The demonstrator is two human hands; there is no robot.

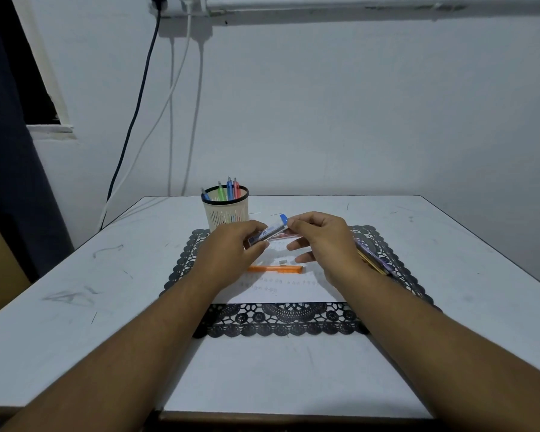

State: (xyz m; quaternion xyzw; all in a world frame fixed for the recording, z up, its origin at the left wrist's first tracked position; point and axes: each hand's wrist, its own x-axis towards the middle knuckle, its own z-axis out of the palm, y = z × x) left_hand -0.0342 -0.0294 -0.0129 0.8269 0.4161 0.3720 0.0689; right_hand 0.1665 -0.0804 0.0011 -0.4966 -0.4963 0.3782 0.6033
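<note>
A paper (293, 291) lies on a mat (281, 322) mid-counter (75, 275). A pencil (275, 269) lies on the paper, below a lead case (268, 232). A pen cup (225, 210) stands behind, toward the far edge.

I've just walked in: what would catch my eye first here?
The left hand holds the near end of a small lead case and the right hand pinches its blue-capped end, above a black lace mat. Under them an orange pencil lies on white paper; a cup of coloured pens stands behind.

The right hand (321, 241) partly covers the pencils (374, 260); the paper (293, 293) bears illegible writing.
</note>
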